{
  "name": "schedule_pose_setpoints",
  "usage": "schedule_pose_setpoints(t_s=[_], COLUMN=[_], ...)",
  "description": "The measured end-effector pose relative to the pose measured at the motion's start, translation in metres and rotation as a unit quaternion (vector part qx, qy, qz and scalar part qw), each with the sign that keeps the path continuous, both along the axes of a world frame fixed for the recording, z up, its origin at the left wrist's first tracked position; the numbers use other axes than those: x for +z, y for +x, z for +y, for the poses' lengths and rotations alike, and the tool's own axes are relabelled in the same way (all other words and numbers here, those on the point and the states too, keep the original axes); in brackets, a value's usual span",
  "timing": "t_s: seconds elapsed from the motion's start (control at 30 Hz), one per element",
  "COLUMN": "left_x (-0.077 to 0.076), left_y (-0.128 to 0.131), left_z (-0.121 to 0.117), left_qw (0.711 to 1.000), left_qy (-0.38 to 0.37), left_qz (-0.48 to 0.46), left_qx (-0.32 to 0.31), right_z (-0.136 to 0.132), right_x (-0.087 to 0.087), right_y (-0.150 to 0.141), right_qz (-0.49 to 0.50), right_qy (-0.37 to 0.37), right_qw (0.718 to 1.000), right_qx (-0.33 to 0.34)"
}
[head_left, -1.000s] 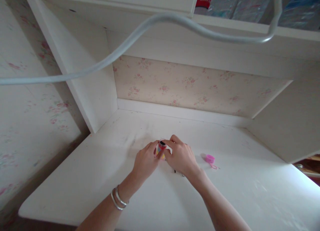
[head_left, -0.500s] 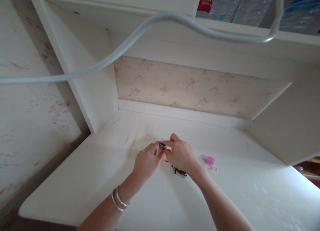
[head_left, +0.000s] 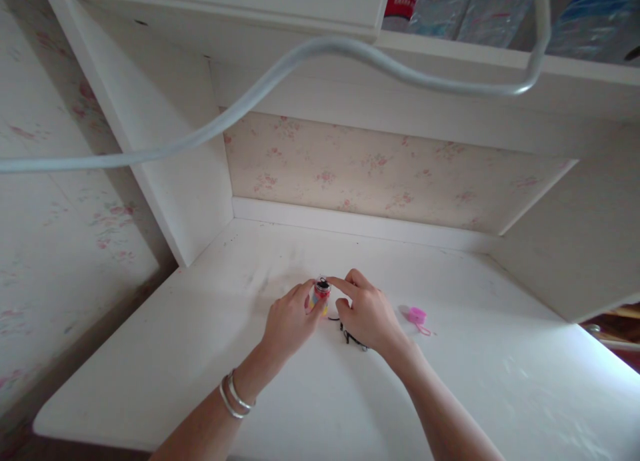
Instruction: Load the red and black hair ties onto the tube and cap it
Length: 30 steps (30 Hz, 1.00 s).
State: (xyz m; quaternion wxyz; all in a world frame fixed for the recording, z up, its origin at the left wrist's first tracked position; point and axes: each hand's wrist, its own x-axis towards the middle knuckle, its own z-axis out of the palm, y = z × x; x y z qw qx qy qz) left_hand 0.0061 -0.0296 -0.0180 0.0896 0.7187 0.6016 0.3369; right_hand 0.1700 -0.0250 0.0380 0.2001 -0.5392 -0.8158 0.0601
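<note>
My left hand (head_left: pixel 290 321) is closed around a small clear jar (head_left: pixel 319 301) with a red, yellow and blue pattern, held upright over the table. Black bands (head_left: pixel 323 284), which look like hair ties, fill its open mouth, and one loop stands above the rim. My right hand (head_left: pixel 367 311) has its index finger stretched to the rim, at the bands, with the thumb apart below. Between my wrists, a small heap of black hair ties (head_left: pixel 354 340) lies on the table, partly hidden by my right hand. Further right is a pink lid (head_left: pixel 417 315) with a loop strap.
The white table (head_left: pixel 200 354) has a raised back edge and side panels. A thick pale cable (head_left: pixel 330 44) crosses high in front of the shelf. Plastic bottles (head_left: pixel 495 14) stand on the shelf at upper right. Floral wallpaper (head_left: pixel 325 161) covers the wall.
My right hand has drawn back a little from the jar, its thumb now apart from it. The black bands in the mouth show more plainly. The view has shifted slightly.
</note>
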Motion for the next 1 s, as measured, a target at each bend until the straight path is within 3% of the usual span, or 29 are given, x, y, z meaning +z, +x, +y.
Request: schedule_pose_setpoints(t_s=[0.5, 0.73, 1.0], left_x=[0.001, 0.002, 0.000], left_y=[0.001, 0.000, 0.000], left_z=[-0.001, -0.001, -0.001], left_qw=[1.000, 1.000, 0.999], left_qy=[-0.009, -0.004, -0.005], left_qz=[0.007, 0.026, 0.034], left_qx=[-0.013, -0.009, -0.001], right_z=[0.009, 0.008, 0.007], right_x=[0.009, 0.016, 0.012], right_y=[-0.013, -0.014, -0.012], right_qz=[-0.103, -0.094, -0.079], right_qy=[-0.048, -0.049, -0.017], right_qw=[0.993, 0.994, 0.997], right_qx=[0.024, 0.010, -0.003])
